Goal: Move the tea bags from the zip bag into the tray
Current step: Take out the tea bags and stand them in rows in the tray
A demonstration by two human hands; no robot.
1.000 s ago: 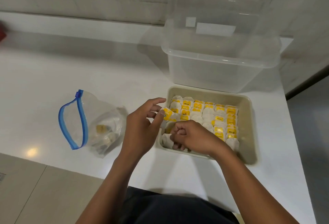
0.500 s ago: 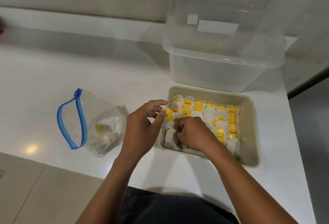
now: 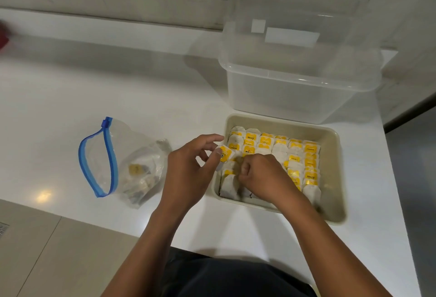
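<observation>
The tray (image 3: 335,178) is a shallow beige rectangle with rounded corners, sitting flat at the right of the counter. Tea bags (image 3: 295,155) fill most of it, white paper pouches with yellow tags, packed upright in tidy rows from the far wall toward the near one; a strip along the tray's right side is bare. One more tea bag (image 3: 225,154), yellow tag showing, is up at the tray's left rim.

The zip bag (image 3: 122,150) lies on its side well to the left of the tray, clear plastic with a blue zip strip, its mouth gaping open toward the left. A few tea bags remain bunched at its closed end.
</observation>
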